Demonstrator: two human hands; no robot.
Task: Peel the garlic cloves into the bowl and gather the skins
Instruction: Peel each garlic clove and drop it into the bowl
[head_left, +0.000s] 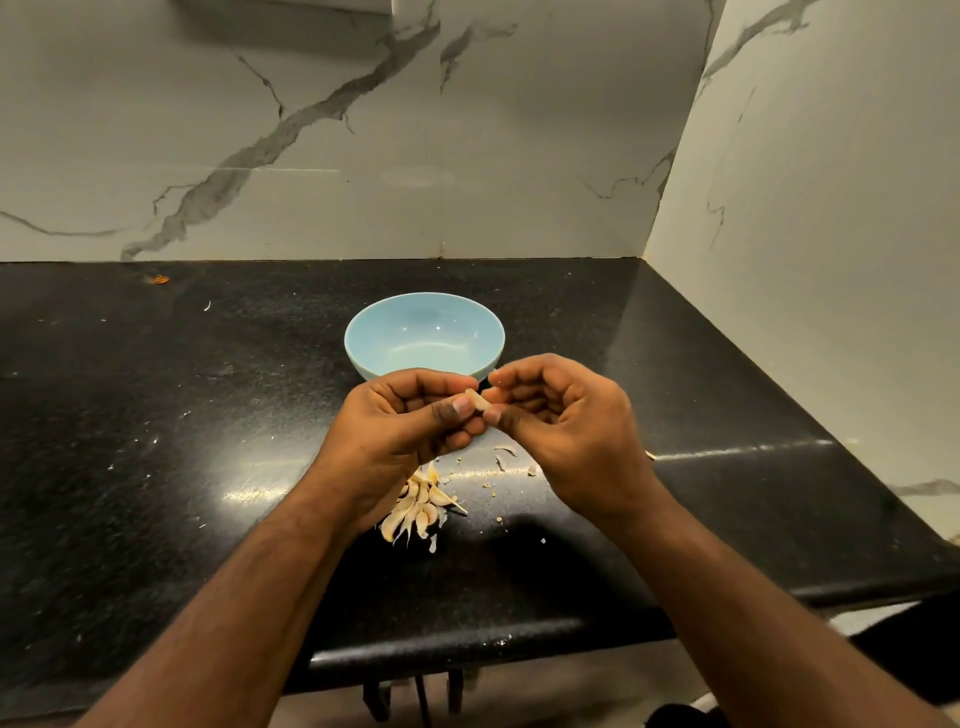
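Black and speckled, the counter (156, 415) carries everything we need, and we work near the middle of it, a little back from its front edge. We hold one garlic clove (477, 401) between both hands, just in front of the pale blue bowl (379, 358) and above its near rim, probably so the clove has only a short drop once bare. Our left hand (410, 426) curls round the clove's lower end, thumb pressing it against the fingers to steady it; our right hand (561, 431) pinches at its upper end with thumb and fingertips, which we judge is where the skin is being picked loose. The bowl looks empty from here, so the peeling seems barely begun. Below our left wrist, towards the front edge, lies the heap of unpeeled cloves (418, 506), close enough to reach without shifting. Bits of skin (505, 453) lie scattered on the counter under our right hand, near the heap; gathering them is not yet done.
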